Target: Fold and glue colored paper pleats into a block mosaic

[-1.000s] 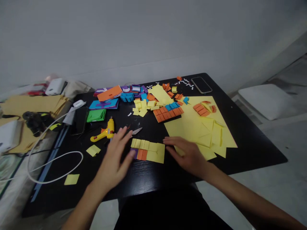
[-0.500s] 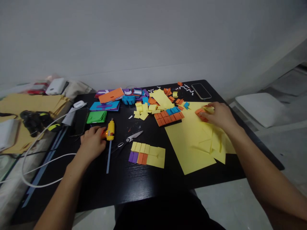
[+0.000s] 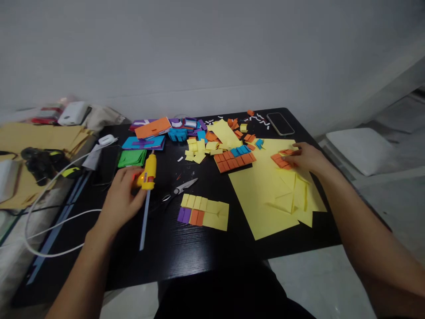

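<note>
My left hand (image 3: 123,191) is closed around the handle of a yellow hot glue gun (image 3: 150,172). Its nozzle points to the back of the table, and a long pale glue stick (image 3: 144,220) sticks out behind. At the right, my right hand (image 3: 307,156) pinches the edge of an orange folded-paper piece (image 3: 280,160) over the yellow sheets (image 3: 252,199); the fingertips are partly hidden. Between the hands lies a yellow card (image 3: 215,215) with yellow, purple and orange folded tabs. Behind it is another card (image 3: 233,160) covered in orange and blue tabs.
Scissors (image 3: 181,188) lie beside the glue gun. Loose yellow folded papers (image 3: 199,150), green papers (image 3: 132,158) and blue packets (image 3: 142,143) are at the back. A phone (image 3: 280,124) rests at the back right. A white cable (image 3: 31,212) loops along the left.
My left hand has taken hold of the glue gun and raised it slightly, shifting it a little left and toward me. The orange piece at my right hand now looks flatter.
</note>
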`<state>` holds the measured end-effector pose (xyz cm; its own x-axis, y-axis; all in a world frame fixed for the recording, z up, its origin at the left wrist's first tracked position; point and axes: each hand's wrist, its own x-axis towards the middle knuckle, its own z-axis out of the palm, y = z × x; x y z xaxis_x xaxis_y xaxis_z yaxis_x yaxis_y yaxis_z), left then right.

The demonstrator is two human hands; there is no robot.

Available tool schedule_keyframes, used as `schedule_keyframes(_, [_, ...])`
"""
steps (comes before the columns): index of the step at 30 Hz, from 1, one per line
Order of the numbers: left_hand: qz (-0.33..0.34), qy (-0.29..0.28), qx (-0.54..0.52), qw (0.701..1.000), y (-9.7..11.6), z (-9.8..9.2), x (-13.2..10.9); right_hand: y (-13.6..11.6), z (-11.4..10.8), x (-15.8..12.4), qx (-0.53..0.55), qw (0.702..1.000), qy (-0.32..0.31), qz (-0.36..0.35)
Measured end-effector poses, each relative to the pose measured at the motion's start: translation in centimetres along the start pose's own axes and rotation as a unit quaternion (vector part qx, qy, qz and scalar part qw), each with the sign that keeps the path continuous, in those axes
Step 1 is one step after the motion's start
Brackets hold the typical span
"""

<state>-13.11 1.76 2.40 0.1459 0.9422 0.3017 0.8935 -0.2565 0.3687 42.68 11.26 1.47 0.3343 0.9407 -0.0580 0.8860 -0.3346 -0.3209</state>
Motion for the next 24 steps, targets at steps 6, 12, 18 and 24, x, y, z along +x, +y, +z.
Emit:
schedule_keyframes(6, [-0.055, -0.031, -0.120, 0.991, 4.8, -1.4, -1.4, -1.0, -0.6, -0.1, 0.023, 1.000, -0.008, 0.019])
schedule_keyframes(12, [-0.040, -0.055, -0.182, 0.981, 6.3, 0.1, -1.9, -5.3, -0.3, -7.2, 0.055, 0.981, 0.116, -0.148])
schedule_keyframes(18, [-0.125, -0.025, -0.214, 0.968, 6.6, 0.5, -1.3, -11.7, 5.1, -22.3, 0.126, 0.894, -0.048, -0.427])
schedule_keyframes(24, [-0.131, -0.028, -0.235, 0.963, 6.8, 0.2, -1.4, -12.3, 8.9, -26.7, 0.034, 0.884, -0.046, -0.465])
